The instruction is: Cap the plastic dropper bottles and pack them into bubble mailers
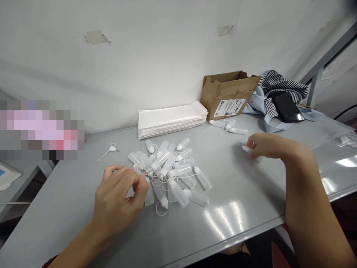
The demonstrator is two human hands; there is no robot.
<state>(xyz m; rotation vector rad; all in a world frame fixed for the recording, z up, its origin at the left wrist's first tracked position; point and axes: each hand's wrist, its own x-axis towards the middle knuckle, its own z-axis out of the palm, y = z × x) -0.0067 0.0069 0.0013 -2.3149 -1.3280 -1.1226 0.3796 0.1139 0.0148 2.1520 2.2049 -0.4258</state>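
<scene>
A pile of several small translucent squeeze bottles [173, 169] with white tethered caps lies in the middle of the grey table [240, 208]. My left hand [118, 197] rests at the pile's left edge, its fingers pinched on one small bottle [148, 193]. My right hand [269, 146] hovers to the right of the pile, its fingers curled round a small white piece [247, 149] that I cannot name.
A stack of white padded envelopes [171, 119] lies behind the pile. An open cardboard box [227, 93] stands at the back right, with two loose bottles [232, 127] before it. Striped cloth and a black phone [286, 106] lie farther right. A loose cap [110, 150] lies left.
</scene>
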